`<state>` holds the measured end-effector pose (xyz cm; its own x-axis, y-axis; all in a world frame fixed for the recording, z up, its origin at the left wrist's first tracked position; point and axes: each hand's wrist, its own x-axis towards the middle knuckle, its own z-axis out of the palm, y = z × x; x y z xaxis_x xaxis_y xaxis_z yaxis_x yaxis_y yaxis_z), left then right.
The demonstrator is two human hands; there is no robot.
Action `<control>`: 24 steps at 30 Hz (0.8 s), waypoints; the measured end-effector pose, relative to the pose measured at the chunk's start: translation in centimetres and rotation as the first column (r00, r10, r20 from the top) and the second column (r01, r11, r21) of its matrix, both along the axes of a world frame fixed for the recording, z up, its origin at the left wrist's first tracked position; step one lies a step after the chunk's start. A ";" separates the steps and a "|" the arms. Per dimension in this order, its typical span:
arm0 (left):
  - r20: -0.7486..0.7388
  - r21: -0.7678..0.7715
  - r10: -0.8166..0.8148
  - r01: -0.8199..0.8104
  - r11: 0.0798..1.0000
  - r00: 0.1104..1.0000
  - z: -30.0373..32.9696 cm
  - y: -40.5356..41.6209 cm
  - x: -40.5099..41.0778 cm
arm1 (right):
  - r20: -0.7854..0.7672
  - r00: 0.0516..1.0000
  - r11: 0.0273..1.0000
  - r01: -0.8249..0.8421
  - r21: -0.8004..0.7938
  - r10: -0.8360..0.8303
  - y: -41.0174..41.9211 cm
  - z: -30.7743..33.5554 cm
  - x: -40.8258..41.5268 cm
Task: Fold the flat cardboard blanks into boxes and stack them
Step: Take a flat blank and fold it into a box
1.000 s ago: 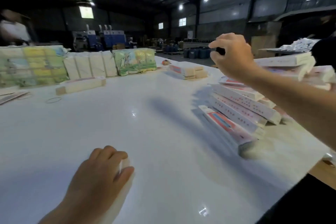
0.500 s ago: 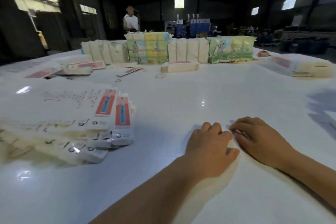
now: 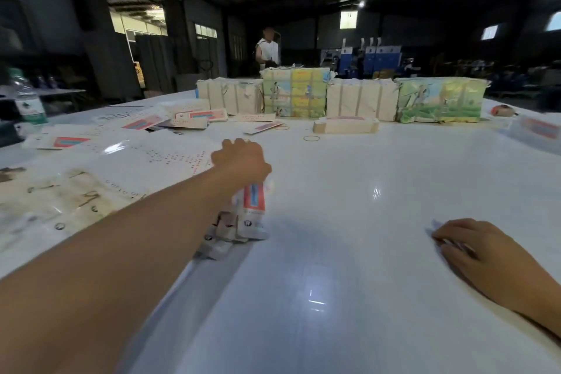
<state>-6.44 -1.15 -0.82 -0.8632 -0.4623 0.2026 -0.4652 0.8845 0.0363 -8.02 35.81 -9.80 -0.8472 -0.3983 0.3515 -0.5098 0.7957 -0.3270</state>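
White cardboard blanks [image 3: 249,222] with red-blue label panels, print too blurred to read, lie fanned under the left hand [image 3: 243,158], whose grip cannot be told. Right hand [image 3: 473,249] rests relaxed on the tabletop [image 3: 364,252]. Beyond: rubber band [image 3: 311,138], wrapped bundles [image 3: 358,99].

The table [image 3: 379,222] has a smooth, glossy white surface with lamp reflections. The flat blanks [image 3: 253,206] are printed cardboard with a slight sheen. The bottle [image 3: 28,100] is clear plastic.
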 end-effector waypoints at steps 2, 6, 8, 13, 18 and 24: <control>0.092 -0.025 0.073 -0.071 0.997 0.993 -0.2 -2.7 0.4 | 0.000 1.000 1.000 0.006 0.002 -0.006 0.0 0.0 0.0; 0.204 -0.161 0.074 -0.041 0.986 0.976 -1.8 -4.0 0.2 | -0.003 1.000 1.000 0.006 0.009 -0.006 0.0 0.0 0.2; 0.197 -0.205 0.051 -0.010 0.979 0.979 -2.1 -3.9 0.0 | 0.004 1.000 1.000 0.005 0.001 -0.005 0.0 0.1 0.3; 0.234 -0.258 0.006 0.057 0.964 0.972 -2.4 -3.0 -0.7 | 0.012 1.000 1.000 -0.013 -0.002 0.013 -0.3 0.1 0.5; 0.174 -0.340 0.056 0.007 0.940 0.983 -2.3 -2.9 0.3 | 0.007 1.000 1.000 -0.025 -0.009 0.025 -0.6 0.1 0.5; -0.057 -0.101 -0.166 0.159 0.982 0.985 0.6 5.9 0.4 | -0.002 1.000 0.999 -0.016 0.028 0.016 -1.0 0.2 0.5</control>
